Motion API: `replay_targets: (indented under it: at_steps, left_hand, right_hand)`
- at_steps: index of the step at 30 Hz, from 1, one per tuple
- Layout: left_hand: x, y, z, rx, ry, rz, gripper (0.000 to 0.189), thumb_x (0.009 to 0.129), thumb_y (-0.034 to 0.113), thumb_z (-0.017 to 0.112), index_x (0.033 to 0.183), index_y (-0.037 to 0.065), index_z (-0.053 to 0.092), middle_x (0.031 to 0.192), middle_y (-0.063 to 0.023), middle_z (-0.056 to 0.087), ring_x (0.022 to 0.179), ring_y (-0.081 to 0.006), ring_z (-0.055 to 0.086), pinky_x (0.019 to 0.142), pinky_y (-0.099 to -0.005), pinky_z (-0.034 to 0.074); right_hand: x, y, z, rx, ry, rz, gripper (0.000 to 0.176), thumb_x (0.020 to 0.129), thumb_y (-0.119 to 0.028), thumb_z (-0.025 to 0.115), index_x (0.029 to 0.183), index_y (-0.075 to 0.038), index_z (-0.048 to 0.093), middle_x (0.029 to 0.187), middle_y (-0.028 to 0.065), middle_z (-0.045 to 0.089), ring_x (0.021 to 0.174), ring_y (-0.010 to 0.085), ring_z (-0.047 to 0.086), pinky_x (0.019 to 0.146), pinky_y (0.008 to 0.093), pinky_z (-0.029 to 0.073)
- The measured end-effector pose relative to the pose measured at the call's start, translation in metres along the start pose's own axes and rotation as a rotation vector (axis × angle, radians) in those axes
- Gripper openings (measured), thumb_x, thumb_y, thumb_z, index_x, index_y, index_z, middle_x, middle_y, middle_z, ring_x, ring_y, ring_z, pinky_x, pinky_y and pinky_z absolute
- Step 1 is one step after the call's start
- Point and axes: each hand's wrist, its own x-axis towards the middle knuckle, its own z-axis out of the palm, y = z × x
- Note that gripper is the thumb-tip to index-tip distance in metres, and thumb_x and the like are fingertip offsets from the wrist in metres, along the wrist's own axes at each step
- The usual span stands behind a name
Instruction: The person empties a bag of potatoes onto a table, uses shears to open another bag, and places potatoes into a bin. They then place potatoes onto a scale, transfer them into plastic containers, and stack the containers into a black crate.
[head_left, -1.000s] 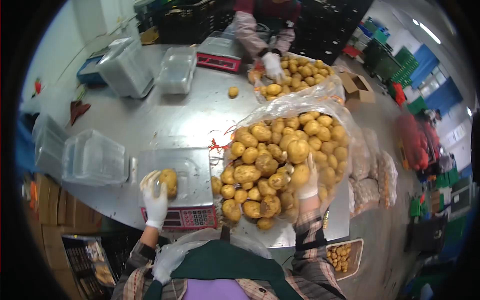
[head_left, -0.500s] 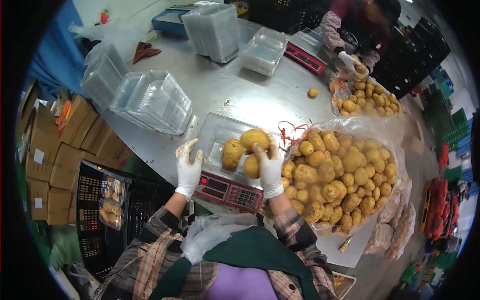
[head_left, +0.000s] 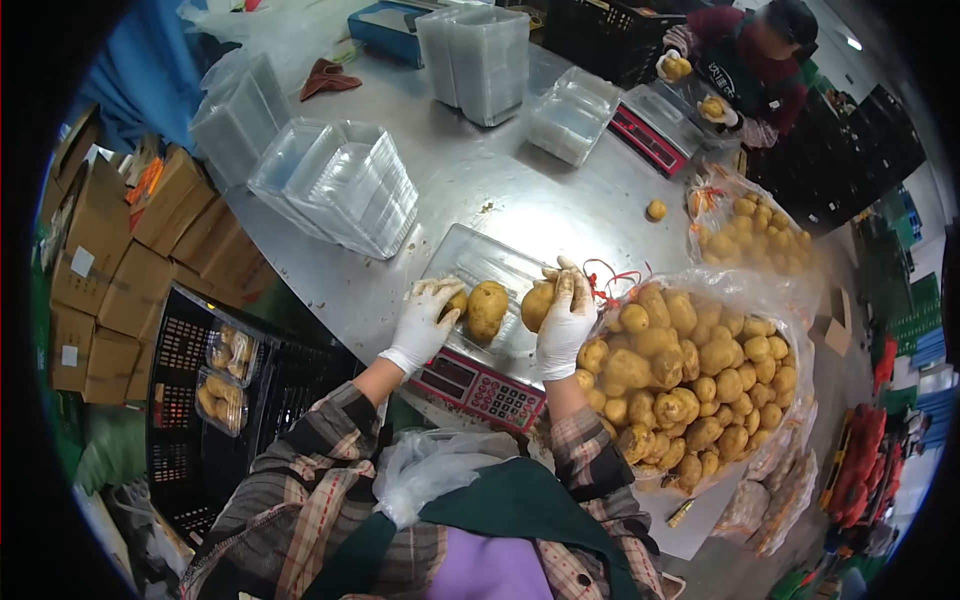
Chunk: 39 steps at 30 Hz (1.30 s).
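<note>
My left hand (head_left: 424, 325), in a white glove, is closed around a potato, mostly hidden behind its fingers. A second potato (head_left: 487, 311) sits beside it in a clear plastic tray (head_left: 462, 243). My right hand (head_left: 567, 325), also gloved and smudged with dirt, grips another potato (head_left: 536, 307) at the tray's right side. Under the tray is a red digital scale (head_left: 482, 390) with a keypad, its front facing me. Just right of my right hand lies an open bag full of potatoes (head_left: 690, 370).
Stacks of clear trays (head_left: 340, 185) stand at the back left, near a brown cloth (head_left: 328, 78). A co-worker (head_left: 760, 70) holds potatoes across the table beside another scale (head_left: 648, 138). A black crate (head_left: 185, 400) with packed potatoes is at lower left. A lone potato (head_left: 656, 210) lies farther back.
My left hand, open and off the tray before, now holds a potato at its left side. My right hand had two potatoes and now holds one, lower and to the right.
</note>
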Motion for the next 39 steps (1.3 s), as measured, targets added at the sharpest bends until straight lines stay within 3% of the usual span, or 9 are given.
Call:
replay_targets:
  at_steps: [6,10,14,16,18,23,30,36,39]
  left_hand:
    - [-0.016,0.019,-0.002,-0.307,0.102,-0.092,0.038,0.076,0.0,0.066,0.114,0.005,0.059,0.104,-0.0155,0.062,0.097,-0.032,0.059,0.086,-0.0374,0.048]
    - [-0.023,0.013,0.011,-0.377,0.3,-0.07,0.026,0.083,-0.003,0.062,0.108,0.0,0.06,0.094,-0.0092,0.062,0.081,-0.0193,0.063,0.076,-0.0303,0.051]
    - [-0.023,-0.013,-0.04,-0.351,0.542,-0.23,0.013,0.09,-0.001,0.056,0.102,0.001,0.06,0.095,-0.0053,0.061,0.088,-0.0114,0.058,0.081,-0.0251,0.047]
    - [-0.023,-0.032,-0.077,-0.417,0.666,-0.333,0.014,0.093,0.001,0.052,0.105,0.001,0.06,0.089,-0.0024,0.061,0.085,-0.0092,0.056,0.081,-0.0236,0.045]
    - [-0.029,-0.065,-0.105,-0.453,0.756,-0.338,0.016,0.095,0.004,0.05,0.108,-0.002,0.058,0.084,-0.0023,0.059,0.079,-0.0087,0.054,0.076,-0.0222,0.044]
    - [-0.03,-0.077,-0.14,-0.516,0.778,-0.428,0.018,0.096,0.009,0.05,0.108,0.001,0.061,0.073,0.0004,0.055,0.068,-0.0067,0.051,0.064,-0.0212,0.043]
    - [-0.011,-0.052,-0.085,-0.808,0.522,-0.505,0.014,0.096,0.009,0.051,0.103,0.003,0.062,0.066,0.0028,0.051,0.056,-0.0046,0.045,0.052,-0.0191,0.036]
    - [-0.019,-0.044,-0.04,-0.5,0.279,-0.474,0.03,0.091,0.017,0.06,0.119,0.005,0.057,0.094,-0.0091,0.06,0.087,-0.017,0.057,0.077,-0.0283,0.046]
    - [-0.004,-0.006,-0.026,-0.22,0.119,-0.205,0.057,0.083,0.024,0.068,0.133,0.006,0.048,0.132,-0.0191,0.049,0.127,-0.0327,0.042,0.107,-0.0388,0.032]
  right_hand:
    - [0.003,-0.011,0.044,-0.15,-0.188,-0.283,0.024,0.096,-0.01,0.05,0.116,0.001,0.059,0.098,0.0108,0.064,0.093,0.0205,0.062,0.085,0.0335,0.05]
    - [0.019,0.049,0.053,-0.941,-0.599,-0.695,0.031,0.084,-0.014,0.053,0.113,-0.009,0.061,0.106,0.0166,0.063,0.114,0.0343,0.051,0.103,0.0455,0.035]
    - [0.018,0.039,-0.005,-0.837,-0.387,-0.331,0.033,0.081,-0.006,0.053,0.112,-0.007,0.064,0.103,0.0156,0.064,0.108,0.033,0.056,0.102,0.0477,0.037]
    - [0.032,0.058,-0.054,-0.816,-0.144,-0.368,0.031,0.084,-0.002,0.052,0.113,-0.003,0.063,0.098,0.0144,0.066,0.1,0.0272,0.06,0.094,0.0418,0.046]
    - [0.036,0.049,-0.083,-0.552,-0.019,-0.021,0.029,0.089,0.0,0.052,0.116,0.0,0.061,0.098,0.0139,0.066,0.095,0.0209,0.062,0.088,0.0325,0.05]
    - [0.055,0.046,-0.106,-0.493,-0.049,0.037,0.031,0.096,-0.004,0.048,0.124,0.009,0.053,0.122,0.0185,0.059,0.112,0.021,0.057,0.097,0.03,0.046]
    - [0.067,0.062,-0.048,-0.324,-0.202,0.245,0.043,0.094,-0.01,0.053,0.133,0.006,0.045,0.13,0.0183,0.053,0.104,0.0199,0.059,0.077,0.0274,0.052]
    - [0.063,0.073,-0.033,-0.373,-0.206,0.325,0.035,0.093,-0.013,0.052,0.127,-0.003,0.049,0.08,0.0028,0.058,0.063,0.0107,0.054,0.056,0.0229,0.046]
    - [0.047,0.074,-0.037,-0.942,-0.18,0.035,0.038,0.085,-0.013,0.06,0.121,-0.001,0.055,0.108,0.0162,0.06,0.098,0.0247,0.057,0.087,0.0348,0.047]
